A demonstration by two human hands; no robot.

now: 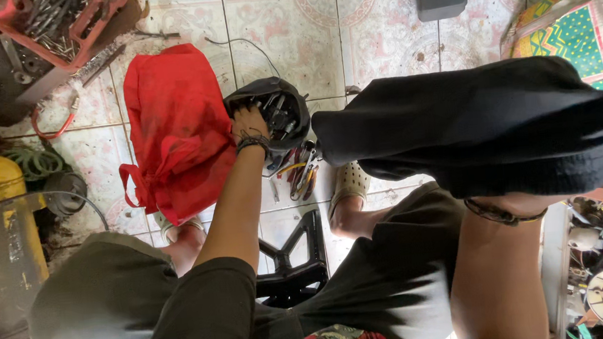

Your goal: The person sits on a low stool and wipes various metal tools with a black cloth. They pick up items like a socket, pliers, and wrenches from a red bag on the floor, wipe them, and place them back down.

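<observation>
Nearest, the person's knees in olive shorts fill the lower frame, with a black plastic frame part point(291, 263) on the tiled floor point(384, 34) between the feet. The right forearm runs up the right side; the right hand itself is hidden behind a black cloth point(484, 126) draped over it, so the state of its fingers cannot be told. Further out, the left arm extends forward, a dark band at the wrist. The left hand point(249, 120) reaches into the open mouth of a black tool bag point(284, 110) on the floor, fingers curled down among the tools; what they grip is not visible. Loose hand tools point(301, 177) lie just below the bag. A red cloth bag point(176, 129) lies just beside it, left. Farthest, a red crate of metal parts point(60, 23) sits top left.
</observation>
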